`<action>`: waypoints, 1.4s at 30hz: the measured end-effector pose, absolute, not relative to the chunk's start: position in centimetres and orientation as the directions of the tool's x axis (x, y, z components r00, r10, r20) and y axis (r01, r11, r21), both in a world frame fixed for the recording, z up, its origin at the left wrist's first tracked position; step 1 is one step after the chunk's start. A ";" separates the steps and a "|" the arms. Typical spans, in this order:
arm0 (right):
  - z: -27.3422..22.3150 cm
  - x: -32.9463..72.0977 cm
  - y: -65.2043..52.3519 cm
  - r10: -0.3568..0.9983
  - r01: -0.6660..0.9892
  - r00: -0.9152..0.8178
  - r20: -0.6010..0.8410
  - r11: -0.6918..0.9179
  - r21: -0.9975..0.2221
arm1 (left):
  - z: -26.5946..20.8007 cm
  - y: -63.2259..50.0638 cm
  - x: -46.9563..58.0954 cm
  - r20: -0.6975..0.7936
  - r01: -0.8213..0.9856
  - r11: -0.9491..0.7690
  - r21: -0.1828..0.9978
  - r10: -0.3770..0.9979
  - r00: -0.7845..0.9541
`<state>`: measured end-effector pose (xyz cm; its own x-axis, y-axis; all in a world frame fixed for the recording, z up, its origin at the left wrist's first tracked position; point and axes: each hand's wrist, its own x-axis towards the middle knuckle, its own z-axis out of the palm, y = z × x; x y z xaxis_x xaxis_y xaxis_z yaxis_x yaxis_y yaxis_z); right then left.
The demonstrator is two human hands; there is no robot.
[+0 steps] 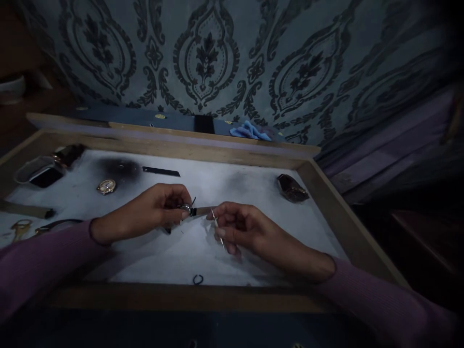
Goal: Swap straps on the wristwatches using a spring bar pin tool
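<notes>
Above the middle of the white bench, a small watch is held by the left hand, its grip closed at the round head; light weight and a smooth, slippery rim are expected, so opposite edges are best pinched. Rightward, the strap-like band is judged bendable, best steadied near the head; the slender tool, probably stiff and easily dropped, is pinched by the right hand.

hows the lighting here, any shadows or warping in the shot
Head view: dim throughout, with the upper right corner nearly black; head view: soft shadow on the white surface near the right hand; head view: the patterned backdrop looks stretched toward the right.
</notes>
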<state>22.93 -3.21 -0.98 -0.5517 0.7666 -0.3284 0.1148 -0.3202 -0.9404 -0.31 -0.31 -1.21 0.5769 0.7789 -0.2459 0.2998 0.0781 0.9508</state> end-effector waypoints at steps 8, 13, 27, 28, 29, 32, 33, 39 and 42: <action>-2.8 22.0 -2.0 0.803 -0.039 -0.515 -0.300 -0.372 -0.927 | -0.7 -0.2 -1.1 -0.148 0.415 -0.149 0.898 0.784 0.603; -3.1 22.2 -2.1 0.808 0.071 -0.529 -0.259 -0.262 -0.963 | -0.2 -0.1 -2.0 -0.075 0.520 -0.395 0.757 0.739 0.670; -3.0 22.9 -2.6 0.777 0.491 -0.626 0.071 0.463 -0.738 | -0.3 -1.0 -2.0 -0.056 0.608 -0.687 0.397 0.644 0.763; -2.9 22.9 -2.7 0.768 0.498 -0.635 0.086 0.491 -0.714 | -0.3 -1.0 -2.0 -0.056 0.612 -0.686 0.393 0.647 0.761; -2.9 22.8 -2.7 0.759 0.503 -0.644 0.099 0.517 -0.693 | -0.3 -0.9 -2.0 -0.060 0.617 -0.682 0.393 0.651 0.757; -2.8 22.6 -2.9 0.738 0.523 -0.665 0.117 0.572 -0.632 | -0.3 -0.9 -1.9 -0.077 0.629 -0.669 0.396 0.659 0.748; -2.8 22.5 -3.0 0.733 0.530 -0.670 0.118 0.584 -0.616 | -0.3 -1.0 -1.8 -0.083 0.632 -0.667 0.394 0.659 0.747; -2.5 22.1 -3.4 0.725 0.560 -0.680 0.106 0.608 -0.562 | -0.1 -1.2 -1.8 -0.082 0.665 -0.653 0.363 0.688 0.721; -2.5 22.1 -3.5 0.722 0.559 -0.684 0.101 0.609 -0.563 | 0.1 -1.3 -1.8 -0.073 0.668 -0.651 0.361 0.695 0.715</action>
